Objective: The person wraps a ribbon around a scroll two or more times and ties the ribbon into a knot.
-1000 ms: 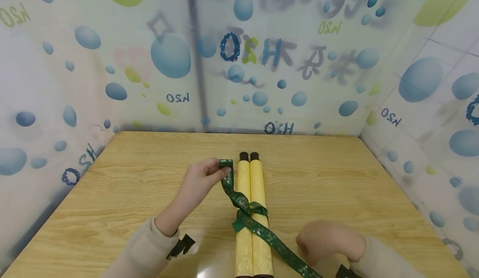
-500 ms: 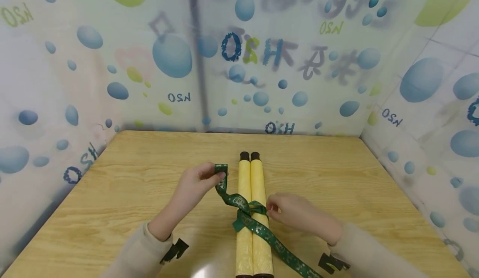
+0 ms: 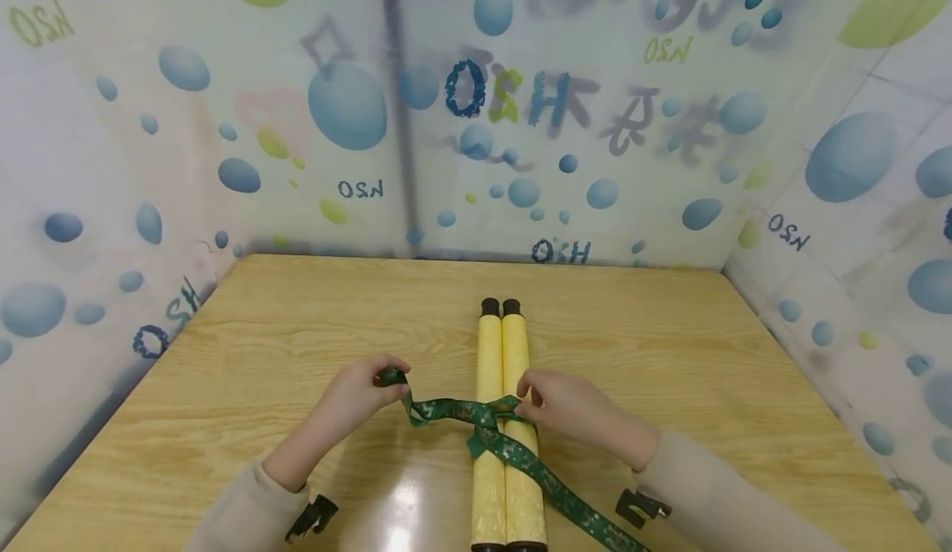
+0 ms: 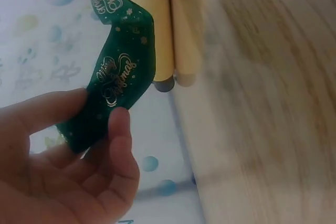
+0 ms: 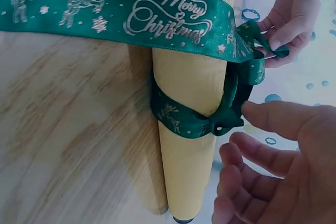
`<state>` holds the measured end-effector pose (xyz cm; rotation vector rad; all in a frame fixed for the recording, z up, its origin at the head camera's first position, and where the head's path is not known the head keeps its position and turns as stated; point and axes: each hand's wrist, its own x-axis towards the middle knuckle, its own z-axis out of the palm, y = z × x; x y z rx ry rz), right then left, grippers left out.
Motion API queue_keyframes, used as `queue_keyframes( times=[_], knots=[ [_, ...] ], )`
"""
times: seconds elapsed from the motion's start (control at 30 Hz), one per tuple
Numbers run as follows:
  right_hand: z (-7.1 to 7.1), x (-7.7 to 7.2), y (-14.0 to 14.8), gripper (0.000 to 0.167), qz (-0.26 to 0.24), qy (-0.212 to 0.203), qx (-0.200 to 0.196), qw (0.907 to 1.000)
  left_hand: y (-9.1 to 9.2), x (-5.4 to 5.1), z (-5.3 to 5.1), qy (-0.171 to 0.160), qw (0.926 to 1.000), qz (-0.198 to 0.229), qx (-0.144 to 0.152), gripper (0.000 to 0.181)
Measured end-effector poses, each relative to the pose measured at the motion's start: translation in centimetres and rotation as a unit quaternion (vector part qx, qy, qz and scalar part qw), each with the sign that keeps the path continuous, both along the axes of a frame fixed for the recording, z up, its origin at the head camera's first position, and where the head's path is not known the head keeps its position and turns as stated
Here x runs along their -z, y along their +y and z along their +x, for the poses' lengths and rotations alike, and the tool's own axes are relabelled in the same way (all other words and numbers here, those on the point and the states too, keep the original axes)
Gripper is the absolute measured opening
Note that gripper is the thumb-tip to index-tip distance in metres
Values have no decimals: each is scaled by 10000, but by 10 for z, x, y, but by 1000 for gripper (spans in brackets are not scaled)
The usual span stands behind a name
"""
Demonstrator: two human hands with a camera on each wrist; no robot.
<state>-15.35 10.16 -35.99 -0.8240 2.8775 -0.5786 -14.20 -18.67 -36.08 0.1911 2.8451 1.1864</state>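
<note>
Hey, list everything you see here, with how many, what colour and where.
Ribbon: one, as far as visible, green with pale Merry Christmas print, across the rolls
Rolls: two, yellow, side by side on the table
End caps: four, dark, at the rolls' near and far ends
Table: one, light wood-grain, beneath the rolls
Walls: three, white with blue and green bubbles, behind and either side
Wrist pieces: two, black, at the cuffs
Sleeves: two, beige, lower left and right
Left hand: one, left of the rolls, pinching the ribbon
Right hand: one, by the ribbon's loop, contact unclear
</note>
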Motion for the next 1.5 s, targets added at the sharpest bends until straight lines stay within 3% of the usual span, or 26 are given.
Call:
queue_keyframes(
  times=[0.13, 0.2, 0.23, 0.27, 0.33, 0.43, 0.5, 0.6, 0.67, 0.73, 0.97, 1.13, 1.2, 1.27, 1.33, 1.47, 1.5],
  knots=[
    [-3, -1, -5, 19, 95, 15, -115, 9999, 4, 1, 1, 277, 9976, -638, -28, 31],
    [-4, -1, -7, 19, 118, 16, -199, 9997, 11, 0, 4, 833, 9890, -1216, 88, 31],
    [-4, 0, -7, 19, 138, 29, -241, 9996, 16, -2, 7, 1166, 9802, -1594, 133, 32],
    [-5, 0, -8, 18, 151, 47, -283, 9995, 22, -3, 10, 1525, 9688, -1946, 182, 31],
    [-5, 2, -8, 17, 138, 66, -331, 9993, 35, -4, 18, 2345, 9379, -2532, 362, 30],
    [-6, 3, -9, 15, 66, 89, -348, 9993, 60, -2, 32, 3410, 8885, -2892, 1030, 24],
    [-6, 4, -10, 14, -11, 66, -330, 9994, 76, 2, 40, 4073, 8492, -2914, 1675, 17],
    [-6, 4, -7, 12, -94, 31, -218, 9997, 97, 10, 47, 4667, 7891, -3152, 2452, 10],
    [-6, 4, -5, 10, -150, 8, -123, 9998, 105, 14, 48, 4747, 7651, -3405, 2710, 9],
    [-6, 4, -3, 10, -214, -10, -55, 9998, 110, 18, 48, 4668, 7535, -3641, 2858, 11],
    [-4, 6, -1, 12, -260, 38, -81, 9996, 114, 23, 45, 4577, 7428, -3842, 3019, 10],
    [-3, 7, 0, 9, -350, 98, -21, 9993, 117, 28, 44, 4692, 7356, -3892, 2953, 4],
    [-3, 8, 1, 7, -370, 122, -9, 9992, 117, 30, 43, 4743, 7361, -3894, 2856, 5],
    [-3, 10, 1, 6, -415, 167, -47, 9990, 117, 33, 41, 4808, 7428, -3820, 2667, 6],
    [-3, 12, 1, 5, -463, 236, -64, 9986, 118, 34, 39, 4858, 7543, -3692, 2424, 6],
    [-3, 14, 1, 7, -643, 286, -26, 9975, 122, 28, 35, 4725, 7878, -3440, 1942, 5],
    [-2, 15, 1, 7, -685, 286, 2, 9972, 123, 24, 34, 4594, 7996, -3387, 1867, 4]
  ],
)
